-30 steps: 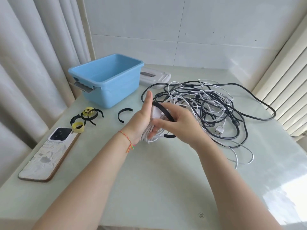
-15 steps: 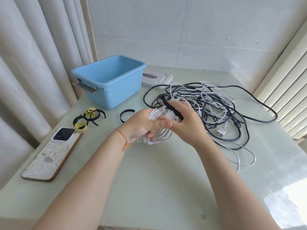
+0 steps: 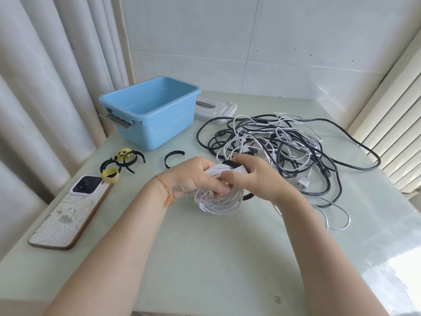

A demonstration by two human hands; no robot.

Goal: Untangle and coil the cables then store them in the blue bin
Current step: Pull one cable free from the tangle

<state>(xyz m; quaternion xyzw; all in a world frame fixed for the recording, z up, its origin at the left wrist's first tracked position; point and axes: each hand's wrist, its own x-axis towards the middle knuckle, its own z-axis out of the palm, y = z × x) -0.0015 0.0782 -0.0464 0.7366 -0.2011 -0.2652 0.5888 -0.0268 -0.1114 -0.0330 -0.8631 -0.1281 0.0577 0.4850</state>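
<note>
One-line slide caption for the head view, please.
Both hands, left and right, wrap a black strap around a coiled white cable beside the blue bin.

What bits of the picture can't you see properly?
- Head view: the black strap round the white coil runs under the right hand, so whether it is fastened is hidden.
- The left hand covers the coil's near-left part.
- The blue bin hides much of the grey lid behind it.
- In the cable tangle, the number of cables cannot be counted.
</note>
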